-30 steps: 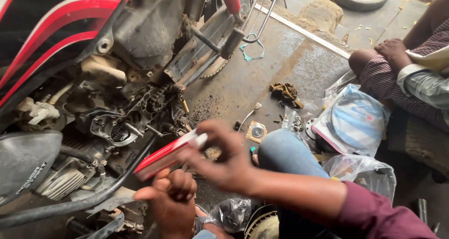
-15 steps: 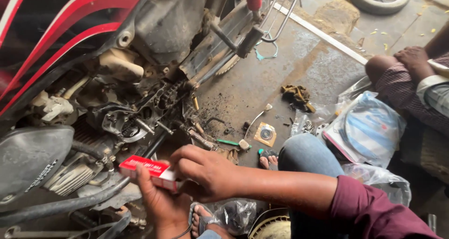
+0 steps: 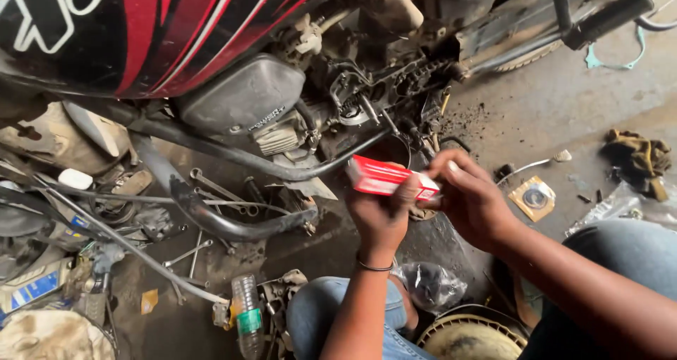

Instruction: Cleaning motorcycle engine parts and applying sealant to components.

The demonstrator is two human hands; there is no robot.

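A small red carton point(image 3: 391, 178) is gripped from below by the left hand point(image 3: 381, 215), its fingers wrapped around the box's middle. The carton's right end is pinched by the right hand point(image 3: 469, 198), whose fingers are closed on the flap. The box is held level in the air, just below the exposed engine point(image 3: 367, 99) of a red and black motorcycle point(image 3: 155, 28). A dark band point(image 3: 374, 266) is worn on the left wrist. Beneath the hands, a crumpled plastic bag point(image 3: 430, 286) is seen on the concrete floor point(image 3: 564, 106). Farther right, a flat packet with a ring point(image 3: 534, 198) and a dirty rag point(image 3: 638, 155) lie on the floor. A clear bottle point(image 3: 247, 318) lies near the lower edge.
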